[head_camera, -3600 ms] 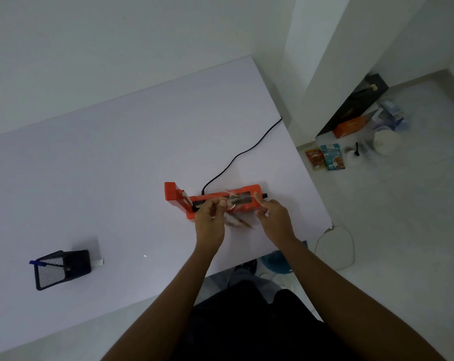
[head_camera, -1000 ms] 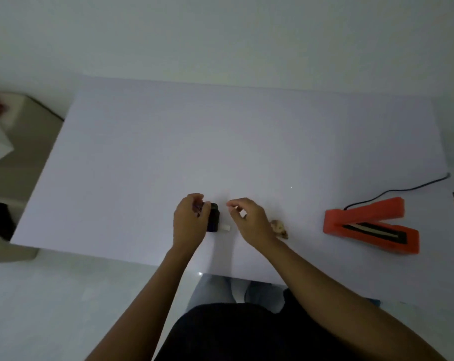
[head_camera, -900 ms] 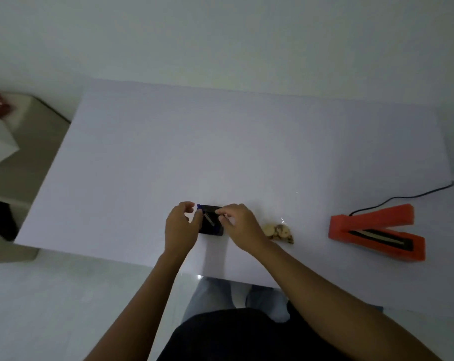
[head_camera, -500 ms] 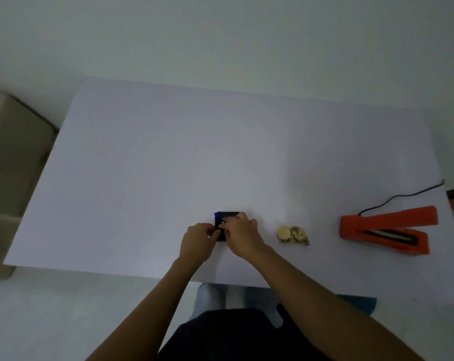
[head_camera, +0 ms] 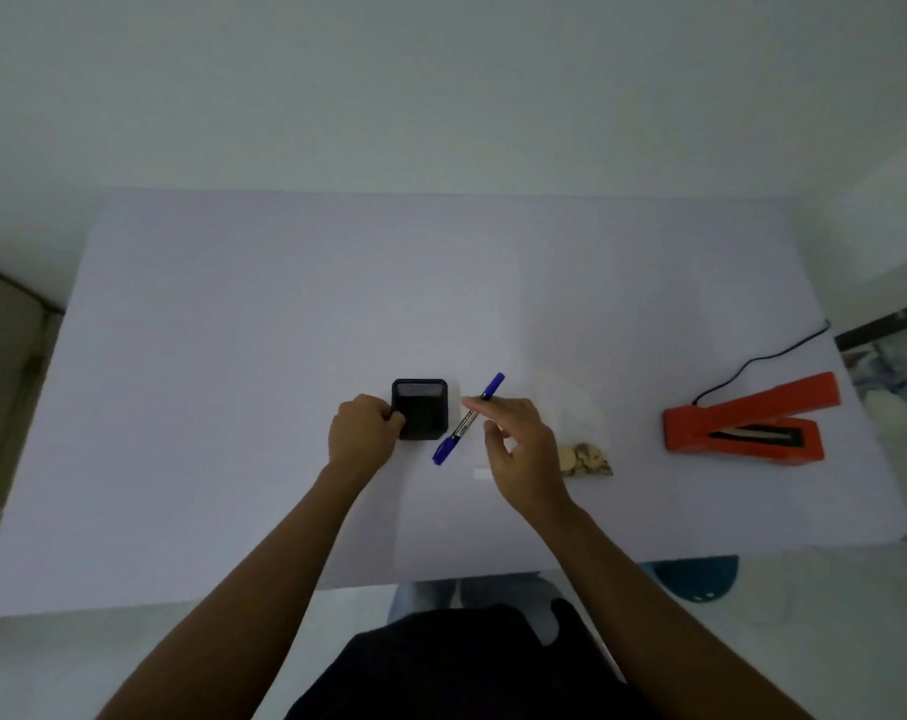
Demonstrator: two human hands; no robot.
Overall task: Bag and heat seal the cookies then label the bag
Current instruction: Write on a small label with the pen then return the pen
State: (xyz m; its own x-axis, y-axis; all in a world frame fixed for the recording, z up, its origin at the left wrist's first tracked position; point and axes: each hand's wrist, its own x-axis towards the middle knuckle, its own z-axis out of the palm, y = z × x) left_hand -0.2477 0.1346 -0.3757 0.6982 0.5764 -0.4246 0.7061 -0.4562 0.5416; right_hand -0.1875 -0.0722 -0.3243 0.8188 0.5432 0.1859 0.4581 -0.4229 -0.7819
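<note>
A blue pen (head_camera: 468, 420) is pinched in my right hand (head_camera: 513, 444), tilted with one end up and to the right. My left hand (head_camera: 364, 432) grips the left side of a black mesh pen holder (head_camera: 420, 409) that stands upright on the white table (head_camera: 233, 356). The clear bag with cookies (head_camera: 584, 458) lies on the table just right of my right wrist. A small white label (head_camera: 483, 474) lies flat under my right hand. The orange heat sealer (head_camera: 747, 422) sits at the right with its arm raised.
The sealer's black cord (head_camera: 752, 363) runs off the table's right edge. A teal stool (head_camera: 693, 578) shows below the front edge at the right. Clutter lies on the floor at the far right (head_camera: 882, 376).
The cookie bag was at the sealer; it now lies on the table. My hands moved to the pen holder, and my right hand has lifted the blue pen out of it.
</note>
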